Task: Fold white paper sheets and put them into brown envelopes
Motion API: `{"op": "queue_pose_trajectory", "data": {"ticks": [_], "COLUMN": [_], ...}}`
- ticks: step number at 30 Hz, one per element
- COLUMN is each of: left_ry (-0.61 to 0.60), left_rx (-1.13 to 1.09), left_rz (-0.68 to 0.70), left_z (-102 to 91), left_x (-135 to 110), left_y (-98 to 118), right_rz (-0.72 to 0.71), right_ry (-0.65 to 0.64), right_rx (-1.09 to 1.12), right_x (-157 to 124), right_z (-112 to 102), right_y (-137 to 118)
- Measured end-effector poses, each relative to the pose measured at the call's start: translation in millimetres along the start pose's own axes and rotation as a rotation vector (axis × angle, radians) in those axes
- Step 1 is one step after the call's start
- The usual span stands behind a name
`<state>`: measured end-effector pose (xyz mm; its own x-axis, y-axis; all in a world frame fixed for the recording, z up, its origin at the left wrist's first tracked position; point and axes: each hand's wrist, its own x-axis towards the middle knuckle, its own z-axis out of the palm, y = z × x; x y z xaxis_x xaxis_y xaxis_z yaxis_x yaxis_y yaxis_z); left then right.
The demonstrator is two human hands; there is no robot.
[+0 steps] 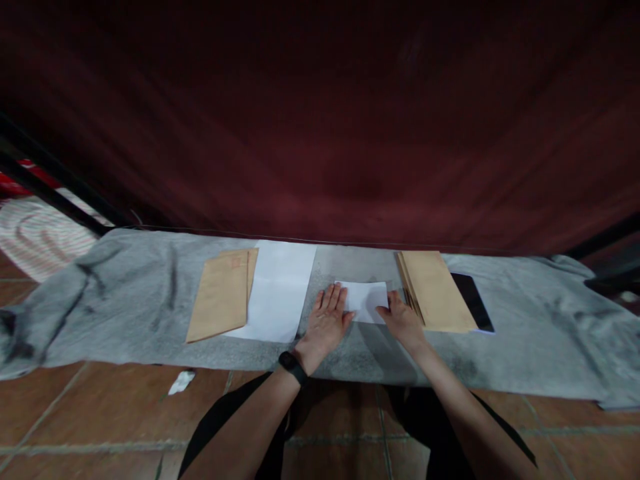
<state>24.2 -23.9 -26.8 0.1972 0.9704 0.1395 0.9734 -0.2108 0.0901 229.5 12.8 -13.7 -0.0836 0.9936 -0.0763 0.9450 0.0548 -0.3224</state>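
A small folded white paper lies on the grey cloth in front of me. My left hand rests flat on the paper's left edge, fingers stretched out and together. My right hand presses on its right side, fingers bent down onto the sheet beside a stack of brown envelopes. A black band sits on my left wrist.
Left of my hands lie white sheets and another pile of brown envelopes. A dark phone lies right of the right stack. A dark red curtain hangs behind. Tiled floor with a paper scrap lies in front.
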Motion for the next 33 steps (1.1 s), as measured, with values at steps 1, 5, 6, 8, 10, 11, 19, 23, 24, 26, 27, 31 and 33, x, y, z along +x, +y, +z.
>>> {"op": "queue_pose_trajectory", "data": {"ticks": [1, 5, 6, 8, 10, 11, 19, 23, 24, 26, 27, 31, 33], "left_ry": [-0.003, -0.022, -0.021, -0.014, -0.008, -0.006, -0.005, -0.004, 0.0, 0.013, 0.019, 0.019, 0.01], "left_rx": [0.001, -0.009, -0.011, -0.014, -0.012, -0.011, -0.009, -0.006, -0.006, -0.009, -0.01, -0.004, 0.004], "left_rz": [-0.005, -0.009, -0.006, -0.003, -0.005, -0.006, 0.02, -0.003, -0.01, -0.019, -0.022, -0.028, -0.036], "left_z": [0.9, 5.0, 6.1, 8.0, 9.2, 9.4, 5.1, 5.6, 5.9, 6.5, 6.6, 6.2, 6.1], "left_x": [0, 1, 1, 1, 1, 1, 7, 8, 8, 9, 9, 10, 10], "left_y": [-1, -5, -5, -5, -5, -5, 0, 0, -1, -4, -5, -7, -7], "right_rz": [0.0, -0.064, -0.111, -0.245, -0.389, -0.439, -0.454, -0.393, -0.377, -0.345, -0.333, -0.318, -0.31], "right_ry": [0.02, 0.22, 0.266, 0.305, 0.283, 0.263, 0.17, 0.222, 0.246, 0.299, 0.324, 0.361, 0.353], "right_rx": [-0.012, -0.111, -0.125, -0.11, -0.052, -0.027, -0.081, -0.13, -0.137, -0.144, -0.144, -0.141, -0.14], "right_x": [-1, -6, -7, -7, -7, -7, -3, 0, 0, 1, 2, 1, 0], "right_z": [0, -1, 0, 5, 13, 18, 42, 46, 48, 50, 51, 52, 52], "right_y": [0, -4, -6, -12, -20, -24, -37, -36, -35, -33, -32, -26, -23]}}
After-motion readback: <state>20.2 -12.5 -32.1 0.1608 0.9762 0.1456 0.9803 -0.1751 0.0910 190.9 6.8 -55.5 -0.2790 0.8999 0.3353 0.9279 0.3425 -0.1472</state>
